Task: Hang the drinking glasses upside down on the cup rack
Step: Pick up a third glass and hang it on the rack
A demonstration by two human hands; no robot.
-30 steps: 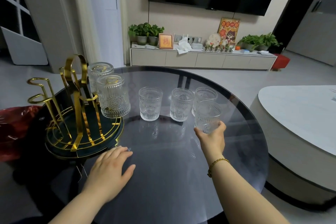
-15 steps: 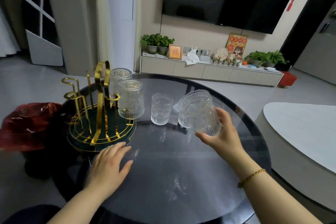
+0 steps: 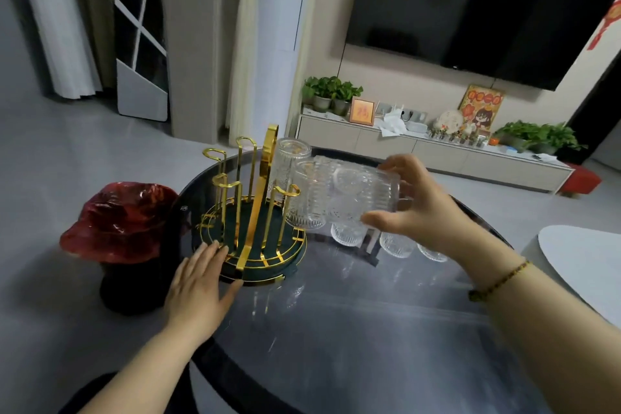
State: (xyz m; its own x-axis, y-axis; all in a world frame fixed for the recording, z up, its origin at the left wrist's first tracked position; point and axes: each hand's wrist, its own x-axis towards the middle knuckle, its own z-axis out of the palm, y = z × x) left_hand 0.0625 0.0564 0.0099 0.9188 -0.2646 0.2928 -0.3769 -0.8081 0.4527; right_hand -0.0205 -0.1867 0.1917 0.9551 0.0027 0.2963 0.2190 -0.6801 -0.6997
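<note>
your right hand [image 3: 408, 212] grips one glass [image 3: 361, 193], carried above the desk [image 3: 386, 329] with its long axis near horizontal, mouth toward the rack [image 3: 255, 212]. the rack lies to the left of the glass, free pegs [image 3: 287, 191] just beside it. your left hand [image 3: 201, 282] lies open and flat, fingers touching the rack base. three glasses [image 3: 393, 244] stand upright below the right hand. judgement: tip the mouth down over a free peg.

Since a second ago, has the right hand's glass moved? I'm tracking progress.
Yes. The glass in the right hand left the row of glasses on the table and now lies tilted beside the gold cup rack.
</note>
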